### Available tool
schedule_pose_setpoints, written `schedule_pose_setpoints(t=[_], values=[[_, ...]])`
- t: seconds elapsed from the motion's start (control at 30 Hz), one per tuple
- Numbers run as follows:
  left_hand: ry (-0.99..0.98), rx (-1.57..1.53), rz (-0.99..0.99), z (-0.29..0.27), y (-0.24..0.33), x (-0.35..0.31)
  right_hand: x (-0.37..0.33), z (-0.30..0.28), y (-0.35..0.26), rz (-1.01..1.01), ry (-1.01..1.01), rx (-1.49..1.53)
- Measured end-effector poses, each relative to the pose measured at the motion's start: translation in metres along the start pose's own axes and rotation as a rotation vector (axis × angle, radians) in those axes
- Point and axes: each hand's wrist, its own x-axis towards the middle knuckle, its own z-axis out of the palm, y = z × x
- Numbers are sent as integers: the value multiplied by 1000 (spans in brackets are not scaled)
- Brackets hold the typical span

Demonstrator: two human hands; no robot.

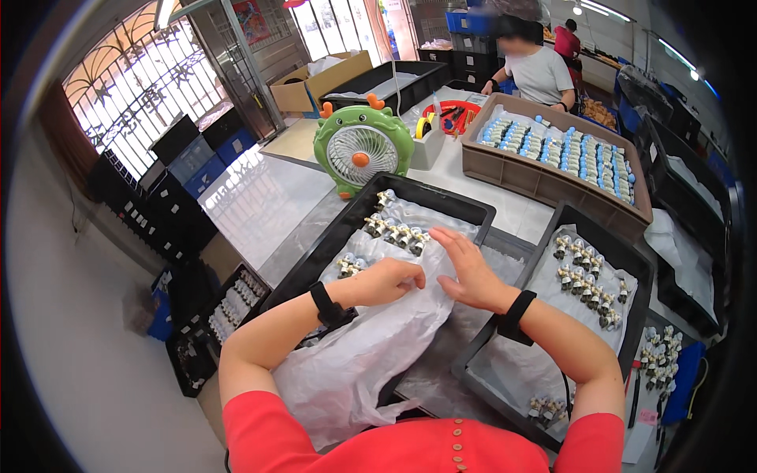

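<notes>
Both hands over the plastic sheet lining a black tray, centre frame.

Left hand (388, 280) curls, fingers together, apparently pinching the plastic sheet (371, 347); right hand (467, 270) lies flat, fingers apart, on the same sheet. Step in hand looks like smoothing the liner; next calls for a light pull. Beyond, small fittings (394, 232) cluster in the black tray (473, 206); farther, a green fan (361, 147).
</notes>
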Motion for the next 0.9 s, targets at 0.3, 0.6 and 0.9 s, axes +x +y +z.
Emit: schedule_pose_setpoints(t=[0.3, 0.6, 0.9], values=[[-123, -46, -329, -10, 22, -15, -5, -8, 14, 49, -341, 14], [-40, 491, -454, -62, -36, -60, 4, -18, 14, 110, -291, -196], [381, 959, -607, -86, -70, -1, 27, -10, 42, 272, -619, -255]])
